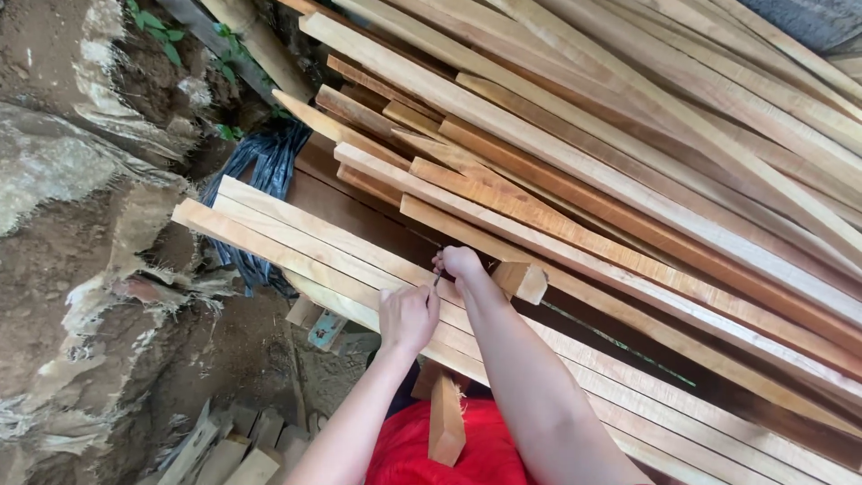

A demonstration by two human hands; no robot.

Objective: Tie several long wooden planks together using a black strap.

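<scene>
Your left hand (409, 316) sits curled into a loose fist at lower centre of the frame, knuckles down on a pale slat (305, 247), while your right hand (460, 262) lies just above and to the right of it, fingers bunched and pinching a thin dark tool (437, 279) whose tip points down toward the left hand. What kind of tool it is cannot be made out. The two hands are almost touching, the left one nearer to you. The slat under them runs long from the middle left of the frame down to the lower right, and both hands work close to its left third. A short wood block (521, 279) rests just right of your right hand. A second offcut (446, 422) stands up below, before your red shirt (449, 454). Stacked boards (628, 153) fan across the upper right; black plastic (265, 171) and bare earth (81, 269) fill the left.
</scene>
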